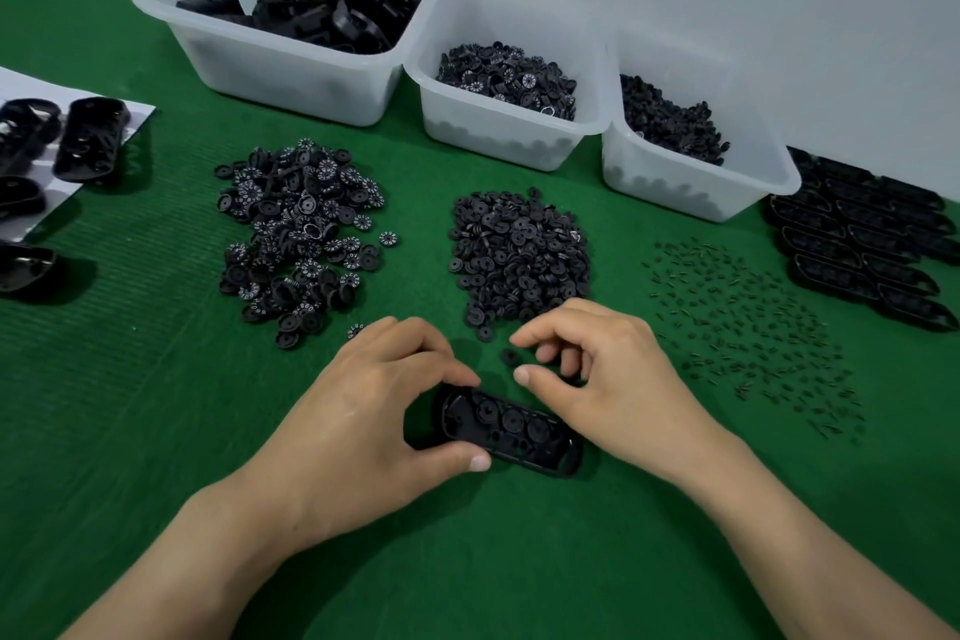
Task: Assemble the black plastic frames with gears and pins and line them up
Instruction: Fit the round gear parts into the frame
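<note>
The frame (511,426) lies flat on the green mat (156,431), nearest the person. Its long axis runs left to right, with its right end slightly nearer. The left hand (374,400) pinches the frame's left end, thumb on the near edge and fingertips on the far edge. Several round gears already sit in its pockets.

Just beyond the frame lies one loose gear (510,356). The right hand (597,369) hovers over the frame's right end, thumb and forefinger apart on either side of that gear and not yet touching it. Its other fingers are loosely curled and grip nothing I can make out. The right hand is the nearer, so the pick looks to be its job, followed by a short carry back toward the frame.

Farther beyond the frame is the plain gear pile (519,255), with the numbered gear pile (301,234) beyond-left and scattered pins (748,322) to the right. Lined-up finished frames (862,244) lie far right. Three white bins (509,120) stand farthest back.
</note>
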